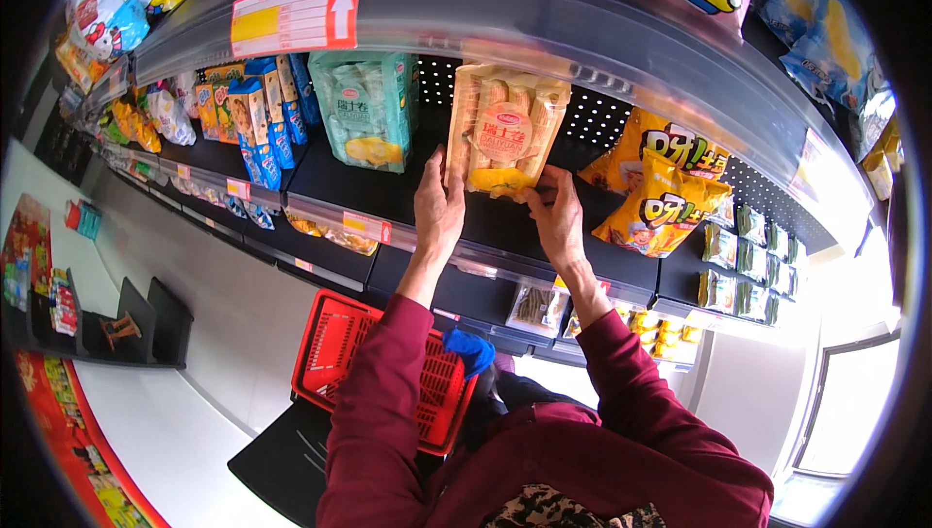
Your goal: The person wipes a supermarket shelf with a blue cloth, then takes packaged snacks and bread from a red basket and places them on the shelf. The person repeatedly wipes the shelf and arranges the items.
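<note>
Both my hands hold an orange-tan pack of Daliyuan Swiss rolls (507, 127) upright over a black shelf (349, 178). My left hand (439, 200) grips its lower left edge. At the lower right corner, the fingers of my right hand (559, 211) pinch the packaging. Wrapped rolls show through the pack's clear front. A green pack of the same kind (368, 113) stands to the left on the shelf. Yellow snack bags (662, 204) lean together to the right of my right hand.
A curved shelf edge (466, 26) with a price label (297, 12) runs above my hands. Blue biscuit boxes (266, 120) stand farther left; small snack packets (750, 259) sit in rows at right. Below is a red shopping basket (328, 346) with a blue cloth (470, 352) at its rim.
</note>
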`<state>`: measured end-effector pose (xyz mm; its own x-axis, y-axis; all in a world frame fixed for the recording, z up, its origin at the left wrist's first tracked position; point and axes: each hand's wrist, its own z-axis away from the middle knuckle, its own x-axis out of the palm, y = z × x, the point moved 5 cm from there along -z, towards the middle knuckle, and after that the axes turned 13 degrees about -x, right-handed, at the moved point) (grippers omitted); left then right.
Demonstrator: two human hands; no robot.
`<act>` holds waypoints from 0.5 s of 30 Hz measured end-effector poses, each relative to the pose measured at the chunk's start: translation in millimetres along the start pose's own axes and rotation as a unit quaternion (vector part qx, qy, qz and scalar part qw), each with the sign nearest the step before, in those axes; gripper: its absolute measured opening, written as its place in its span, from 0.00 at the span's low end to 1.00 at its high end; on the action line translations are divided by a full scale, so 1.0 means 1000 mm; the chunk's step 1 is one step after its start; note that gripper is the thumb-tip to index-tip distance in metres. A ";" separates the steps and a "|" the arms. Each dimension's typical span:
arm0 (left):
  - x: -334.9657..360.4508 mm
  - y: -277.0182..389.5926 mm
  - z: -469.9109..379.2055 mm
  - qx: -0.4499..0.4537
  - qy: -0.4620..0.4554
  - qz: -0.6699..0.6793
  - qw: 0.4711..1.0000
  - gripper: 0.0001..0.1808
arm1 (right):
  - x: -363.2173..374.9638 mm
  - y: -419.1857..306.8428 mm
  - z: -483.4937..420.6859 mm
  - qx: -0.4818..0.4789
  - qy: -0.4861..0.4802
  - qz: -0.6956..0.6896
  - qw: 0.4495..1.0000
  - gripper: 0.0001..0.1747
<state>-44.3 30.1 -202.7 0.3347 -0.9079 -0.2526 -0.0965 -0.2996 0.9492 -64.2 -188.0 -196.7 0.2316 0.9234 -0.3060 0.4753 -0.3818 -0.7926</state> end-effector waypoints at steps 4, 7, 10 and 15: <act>-0.019 0.026 0.038 0.084 0.065 -0.043 0.993 0.26 | -0.013 -0.001 0.008 -0.022 0.004 0.053 0.998 0.22; -0.056 0.036 0.083 0.126 0.108 -0.083 0.983 0.24 | -0.023 -0.042 0.019 -0.066 0.021 0.072 0.995 0.15; -0.099 0.015 0.135 0.103 0.124 -0.118 0.980 0.22 | -0.017 -0.076 0.041 -0.134 -0.049 0.037 0.989 0.12; -0.202 -0.060 0.220 -0.096 0.176 -0.163 0.966 0.22 | 0.026 -0.067 0.125 -0.113 -0.271 -0.014 0.956 0.11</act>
<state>-312.1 167.2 -249.6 0.6192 -0.6079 -0.4970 0.2323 -0.4628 0.8555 -196.4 -134.0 -217.2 -0.2281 0.7946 -0.5627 0.6611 -0.2980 -0.6886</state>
